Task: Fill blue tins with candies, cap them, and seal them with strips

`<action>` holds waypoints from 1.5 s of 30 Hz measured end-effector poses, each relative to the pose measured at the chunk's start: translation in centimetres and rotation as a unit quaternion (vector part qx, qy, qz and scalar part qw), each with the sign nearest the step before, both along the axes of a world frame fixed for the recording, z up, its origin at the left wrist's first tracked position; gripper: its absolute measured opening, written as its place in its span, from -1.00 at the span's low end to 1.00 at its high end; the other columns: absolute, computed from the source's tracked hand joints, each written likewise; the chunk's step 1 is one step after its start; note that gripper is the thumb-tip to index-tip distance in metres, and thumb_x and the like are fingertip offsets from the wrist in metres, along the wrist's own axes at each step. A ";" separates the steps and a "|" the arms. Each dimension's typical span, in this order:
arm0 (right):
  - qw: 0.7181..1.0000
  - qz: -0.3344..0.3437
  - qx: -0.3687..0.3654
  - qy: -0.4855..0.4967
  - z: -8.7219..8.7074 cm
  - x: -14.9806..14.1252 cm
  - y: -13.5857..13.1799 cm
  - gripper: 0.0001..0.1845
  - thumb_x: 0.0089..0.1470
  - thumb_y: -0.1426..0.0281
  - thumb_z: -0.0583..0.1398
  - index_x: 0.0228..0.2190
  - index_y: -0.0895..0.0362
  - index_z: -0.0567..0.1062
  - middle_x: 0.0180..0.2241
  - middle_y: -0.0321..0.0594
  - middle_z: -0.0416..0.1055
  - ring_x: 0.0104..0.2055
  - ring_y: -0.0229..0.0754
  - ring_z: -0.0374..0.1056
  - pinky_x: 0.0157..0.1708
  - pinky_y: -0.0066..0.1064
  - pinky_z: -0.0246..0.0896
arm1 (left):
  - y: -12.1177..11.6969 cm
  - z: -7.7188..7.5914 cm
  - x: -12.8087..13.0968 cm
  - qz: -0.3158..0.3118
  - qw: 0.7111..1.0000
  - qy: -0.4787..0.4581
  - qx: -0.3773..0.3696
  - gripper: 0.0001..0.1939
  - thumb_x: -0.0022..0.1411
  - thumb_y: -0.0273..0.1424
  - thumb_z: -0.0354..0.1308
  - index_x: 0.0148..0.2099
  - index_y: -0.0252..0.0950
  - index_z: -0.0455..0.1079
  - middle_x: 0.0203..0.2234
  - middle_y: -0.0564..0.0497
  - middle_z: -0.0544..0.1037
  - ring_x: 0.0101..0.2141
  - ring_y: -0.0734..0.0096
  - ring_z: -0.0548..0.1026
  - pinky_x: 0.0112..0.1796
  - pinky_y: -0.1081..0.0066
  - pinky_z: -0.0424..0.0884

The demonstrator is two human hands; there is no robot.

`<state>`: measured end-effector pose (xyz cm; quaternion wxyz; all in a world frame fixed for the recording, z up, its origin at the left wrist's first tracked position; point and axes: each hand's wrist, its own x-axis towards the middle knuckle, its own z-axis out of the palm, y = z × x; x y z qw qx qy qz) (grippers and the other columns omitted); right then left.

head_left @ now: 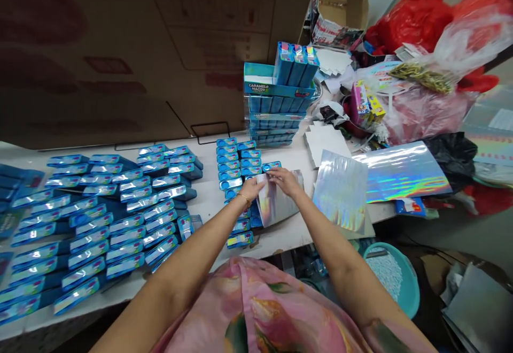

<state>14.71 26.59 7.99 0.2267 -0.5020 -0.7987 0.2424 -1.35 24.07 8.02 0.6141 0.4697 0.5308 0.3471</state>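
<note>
Presently: a silver holographic film sheet (276,203) is pinched by my left hand (252,188) and my right hand (286,181).
Both hands grip the sheet's upper edge between fingers and thumb. The sheet sits near the front edge of the white worktop (208,206), just beside rows of blue rectangular packs (236,174). Step in hand: handling this sheet; the hold calls for even pressure from both sides.
</note>
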 end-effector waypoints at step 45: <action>0.851 -0.352 -0.218 0.322 0.1 -15.5 -8.8 -0.81 -0.19 0.29 0.15 -0.54 0.16 0.43 -0.58 -0.33 0.36 -0.54 -0.32 0.22 -0.48 -0.49 0.15 | -6.9 -1.1 -11.4 0.288 0.951 -0.001 -0.112 -0.43 -0.33 -0.24 0.27 -0.20 -0.39 0.31 -0.66 0.12 0.39 -0.57 0.52 0.36 -0.54 0.52 0.18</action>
